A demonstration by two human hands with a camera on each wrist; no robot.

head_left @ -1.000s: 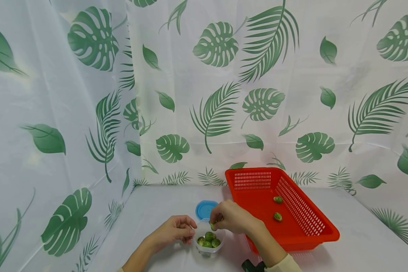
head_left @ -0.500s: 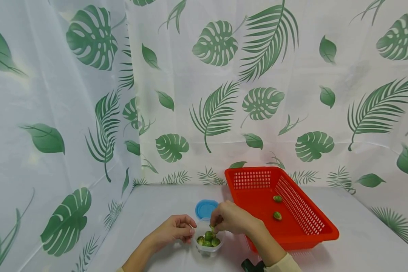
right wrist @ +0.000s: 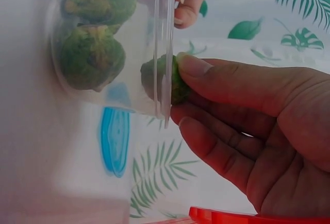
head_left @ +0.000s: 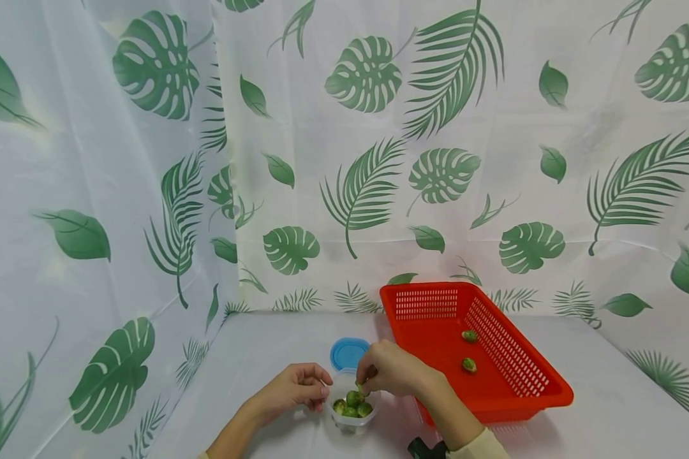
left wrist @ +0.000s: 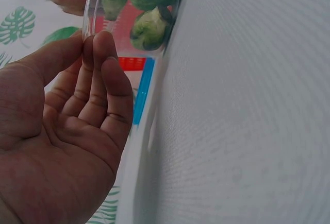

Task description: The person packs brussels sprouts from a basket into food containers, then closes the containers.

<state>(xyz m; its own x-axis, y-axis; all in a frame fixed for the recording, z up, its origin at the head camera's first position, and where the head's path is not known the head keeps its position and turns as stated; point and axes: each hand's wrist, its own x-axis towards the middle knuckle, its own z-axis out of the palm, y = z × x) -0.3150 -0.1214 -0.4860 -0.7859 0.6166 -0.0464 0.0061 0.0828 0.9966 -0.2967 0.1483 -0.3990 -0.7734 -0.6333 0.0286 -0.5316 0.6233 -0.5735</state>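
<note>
A small clear plastic container (head_left: 351, 422) stands on the white tabletop with several Brussels sprouts (head_left: 351, 405) inside. At its left side, my left hand (head_left: 298, 387) holds the rim between thumb and fingers; the left wrist view shows the fingertips (left wrist: 103, 41) meeting there. My right hand (head_left: 393, 370) comes in from the right, over the container's opening. Between its thumb and fingers it pinches another Brussels sprout (right wrist: 179, 87), partly inside the rim in the right wrist view. In the head view that sprout is mostly hidden by the fingers.
A round blue lid (head_left: 347, 352) lies just behind the container. To the right is a large red basket (head_left: 430, 357) holding two more sprouts (head_left: 469, 365). A dark object (head_left: 425, 448) shows by the right sleeve. Leaf-printed curtains (head_left: 356, 191) enclose the back and sides.
My right hand has lowered very slightly with the sprout toward the container's opening. My left hand and the container have stayed in place.
</note>
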